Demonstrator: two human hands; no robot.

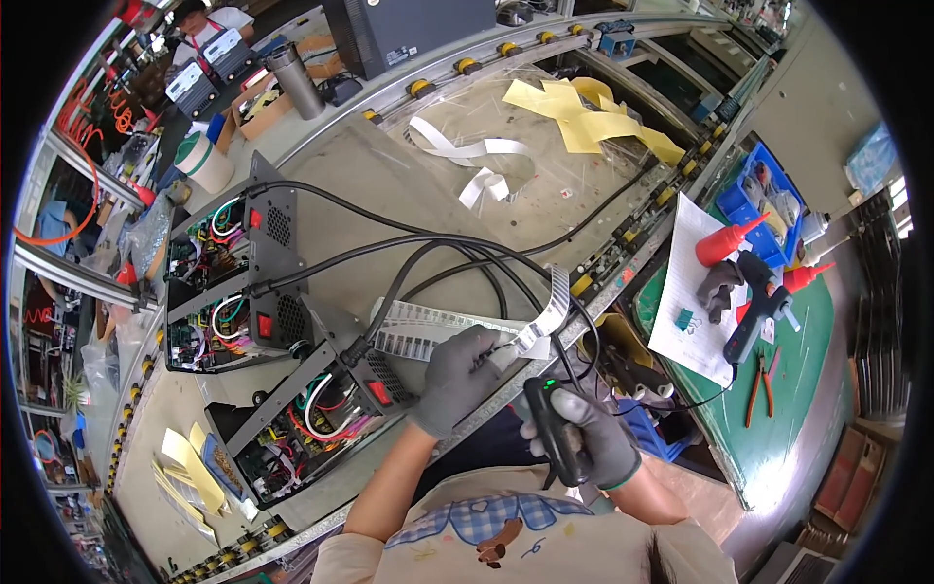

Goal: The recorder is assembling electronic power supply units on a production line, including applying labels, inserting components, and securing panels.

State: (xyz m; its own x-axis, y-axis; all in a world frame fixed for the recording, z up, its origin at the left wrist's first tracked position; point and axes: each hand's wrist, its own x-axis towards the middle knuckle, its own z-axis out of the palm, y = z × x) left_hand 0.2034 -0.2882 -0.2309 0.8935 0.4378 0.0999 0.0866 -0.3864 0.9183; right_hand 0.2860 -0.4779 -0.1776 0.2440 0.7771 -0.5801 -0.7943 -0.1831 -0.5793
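Observation:
My left hand, in a grey glove, pinches the end of a white label strip that curls up over a white sheet of small printed labels. My right hand, also gloved, is closed round a black hand-held scanner with a green light on top, just below the strip. An open black power unit with coloured wiring lies directly left of my left hand, a black cable plugged into it.
Two more open black units sit further left. Yellow backing papers and white strips lie at the back. On the right are a green mat, red squeeze bottles, a black power screwdriver, pliers and a blue bin. Another person works far left.

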